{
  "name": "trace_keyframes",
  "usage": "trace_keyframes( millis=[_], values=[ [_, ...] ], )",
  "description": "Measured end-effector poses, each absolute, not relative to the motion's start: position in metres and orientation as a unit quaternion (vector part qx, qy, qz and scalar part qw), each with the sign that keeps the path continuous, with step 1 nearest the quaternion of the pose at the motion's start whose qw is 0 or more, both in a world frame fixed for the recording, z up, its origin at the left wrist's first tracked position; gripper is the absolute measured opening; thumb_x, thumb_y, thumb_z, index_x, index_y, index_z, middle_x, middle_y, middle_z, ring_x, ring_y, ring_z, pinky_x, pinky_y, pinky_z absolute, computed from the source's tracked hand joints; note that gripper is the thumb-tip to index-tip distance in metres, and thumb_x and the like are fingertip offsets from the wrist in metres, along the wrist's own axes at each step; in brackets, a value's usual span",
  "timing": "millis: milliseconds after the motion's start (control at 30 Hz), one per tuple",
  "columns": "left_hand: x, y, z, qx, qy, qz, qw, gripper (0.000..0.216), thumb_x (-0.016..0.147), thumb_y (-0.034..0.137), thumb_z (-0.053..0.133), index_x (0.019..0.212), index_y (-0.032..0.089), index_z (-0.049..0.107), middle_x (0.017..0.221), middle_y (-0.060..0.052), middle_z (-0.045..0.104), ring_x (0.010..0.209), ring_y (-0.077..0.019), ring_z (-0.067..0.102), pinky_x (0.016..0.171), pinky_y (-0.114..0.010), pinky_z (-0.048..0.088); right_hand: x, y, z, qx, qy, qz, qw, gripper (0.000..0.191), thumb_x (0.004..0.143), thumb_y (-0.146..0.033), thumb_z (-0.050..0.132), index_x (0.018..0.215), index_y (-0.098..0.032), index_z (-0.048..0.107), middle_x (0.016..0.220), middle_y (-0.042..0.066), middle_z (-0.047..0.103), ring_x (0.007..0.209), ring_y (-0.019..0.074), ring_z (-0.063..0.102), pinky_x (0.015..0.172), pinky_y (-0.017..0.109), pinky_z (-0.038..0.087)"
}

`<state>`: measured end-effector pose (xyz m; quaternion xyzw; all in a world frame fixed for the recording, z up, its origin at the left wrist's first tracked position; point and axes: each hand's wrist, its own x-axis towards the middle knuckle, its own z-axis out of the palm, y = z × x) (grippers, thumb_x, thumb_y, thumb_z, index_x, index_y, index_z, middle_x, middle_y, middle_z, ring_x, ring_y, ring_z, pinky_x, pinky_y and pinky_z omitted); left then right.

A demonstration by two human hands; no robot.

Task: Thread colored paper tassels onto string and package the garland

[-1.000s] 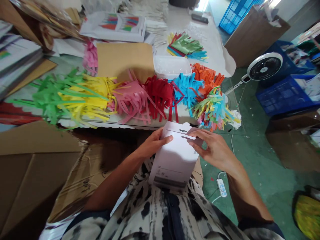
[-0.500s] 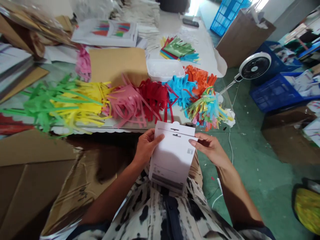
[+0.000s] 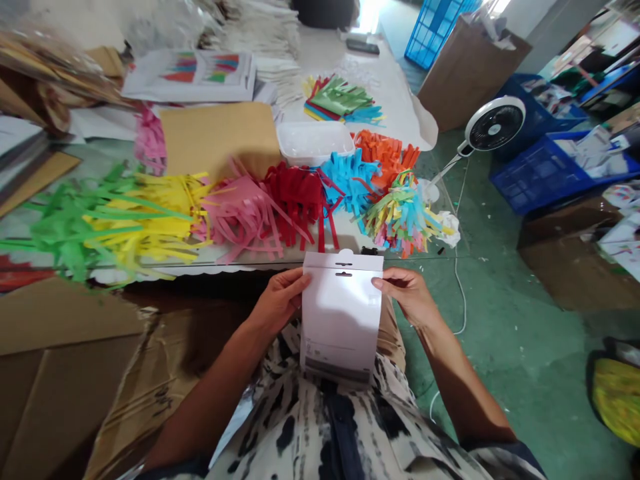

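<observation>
We hold the white box (image 3: 341, 313) upright over our lap, just off the near edge of the surface (image 3: 350, 239). Left hand (image 3: 277, 303) and right hand (image 3: 407, 297) each have a grip clamped on its upper sides.

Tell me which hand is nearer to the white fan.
Right. The right hand holds the white box at the edge toward the fan; the left hand holds the opposite edge.

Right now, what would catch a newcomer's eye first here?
First, the row of bright paper fringes, green to multicoloured, along the near edge of the table. Then the white box, held at bottom centre by the left hand and right hand. A white fan stands on the green floor at right.
</observation>
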<state>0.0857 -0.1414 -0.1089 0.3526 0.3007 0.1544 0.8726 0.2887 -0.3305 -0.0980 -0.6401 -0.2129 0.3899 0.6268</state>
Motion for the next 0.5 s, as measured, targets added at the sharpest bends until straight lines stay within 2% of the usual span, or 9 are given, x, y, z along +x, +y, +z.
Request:
trace_keyframes(
  millis=[167, 233, 300, 367, 433, 500],
  values=[
    [0.088, -0.142, -0.115, 0.389, 0.307, 0.168, 0.852, 0.037, 0.076, 0.04, 0.091, 0.105, 0.017, 0.085, 0.093, -0.01, 0.083, 0.071, -0.0177, 0.074, 0.069, -0.026, 0.06, 0.291, -0.332, -0.109, -0.668, -0.25, 0.352, 0.607, 0.022, 0.078, -0.041, 0.09, 0.082, -0.022, 0.078, 0.076, -0.001, 0.074, 0.066, 0.0119, 0.062, 0.066, 0.025, 0.05],
    [0.09, -0.143, -0.118, 0.402, 0.305, 0.167, 0.847, 0.038, 0.077, 0.04, 0.09, 0.107, 0.017, 0.085, 0.094, -0.009, 0.083, 0.072, -0.0175, 0.074, 0.067, -0.025, 0.058, 0.296, -0.33, -0.107, -0.657, -0.277, 0.363, 0.6, 0.023, 0.08, -0.04, 0.088, 0.093, -0.024, 0.076, 0.078, -0.002, 0.072, 0.069, 0.0129, 0.062, 0.068, 0.026, 0.051],
    [0.094, -0.144, -0.119, 0.417, 0.287, 0.165, 0.847, 0.039, 0.078, 0.04, 0.09, 0.111, 0.019, 0.084, 0.095, -0.008, 0.083, 0.074, -0.0168, 0.073, 0.068, -0.024, 0.057, 0.305, -0.327, -0.101, -0.632, -0.318, 0.393, 0.587, 0.04, 0.083, -0.039, 0.086, 0.119, -0.03, 0.071, 0.092, -0.001, 0.074, 0.081, 0.0163, 0.067, 0.075, 0.029, 0.055],
    [0.098, -0.142, -0.118, 0.435, 0.257, 0.166, 0.847, 0.043, 0.081, 0.039, 0.088, 0.12, 0.022, 0.081, 0.094, -0.006, 0.082, 0.076, -0.0162, 0.072, 0.069, -0.024, 0.056, 0.315, -0.324, -0.092, -0.616, -0.373, 0.418, 0.553, 0.061, 0.086, -0.04, 0.083, 0.142, -0.037, 0.058, 0.115, 0.002, 0.074, 0.099, 0.0208, 0.069, 0.085, 0.034, 0.057],
    [0.101, -0.138, -0.116, 0.46, 0.226, 0.164, 0.843, 0.048, 0.085, 0.039, 0.084, 0.13, 0.026, 0.076, 0.091, -0.004, 0.081, 0.076, -0.0155, 0.071, 0.07, -0.023, 0.054, 0.325, -0.32, -0.085, -0.618, -0.426, 0.42, 0.51, 0.062, 0.091, -0.041, 0.078, 0.148, -0.04, 0.055, 0.136, 0.003, 0.067, 0.112, 0.0236, 0.066, 0.091, 0.037, 0.056],
    [0.104, -0.133, -0.113, 0.493, 0.207, 0.163, 0.829, 0.047, 0.088, 0.039, 0.081, 0.133, 0.028, 0.074, 0.093, -0.004, 0.081, 0.077, -0.0155, 0.07, 0.07, -0.023, 0.051, 0.331, -0.318, -0.084, -0.624, -0.46, 0.41, 0.481, 0.052, 0.095, -0.041, 0.073, 0.145, -0.041, 0.06, 0.143, 0.002, 0.063, 0.111, 0.0235, 0.065, 0.089, 0.036, 0.054]
  ],
)
